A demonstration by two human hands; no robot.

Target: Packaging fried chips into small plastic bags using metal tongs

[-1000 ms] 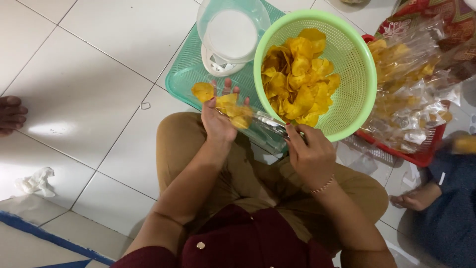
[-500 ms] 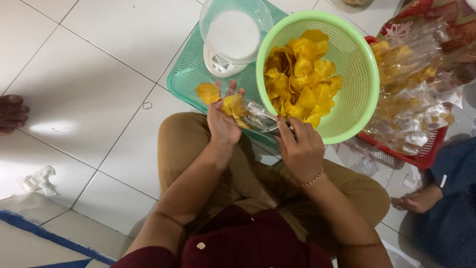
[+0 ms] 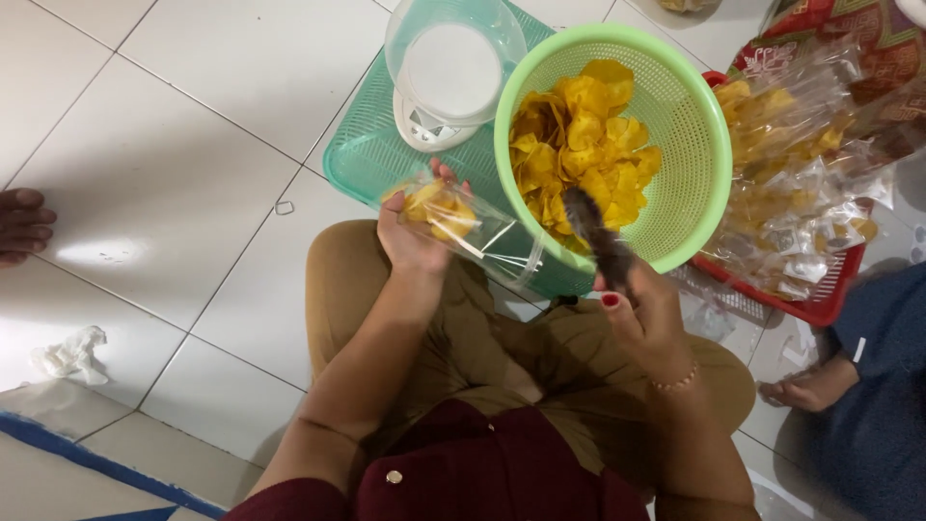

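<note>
While blurred, right hand point(image 3: 641, 309) grips dark tongs point(image 3: 598, 236) over green basket point(image 3: 709, 145), left hand point(image 3: 415, 236) clasps clear chip bag point(image 3: 463, 222)

A clear plastic bag point(image 3: 463, 224) with a few yellow chips inside sits in the middle of the frame, held in the left hand point(image 3: 413, 236). At the right edge, many clear filled chip bags point(image 3: 801, 193) are piled on a red tray point(image 3: 830, 307).

Open white tile floor point(image 3: 174, 174) to the left, free for passing. Ahead, blocked by green basket point(image 3: 709, 145) of chips, white scale point(image 3: 449, 82) and teal tray point(image 3: 362, 169), all close together. On the right, crowded with red tray point(image 3: 830, 309) of packed bags.
</note>
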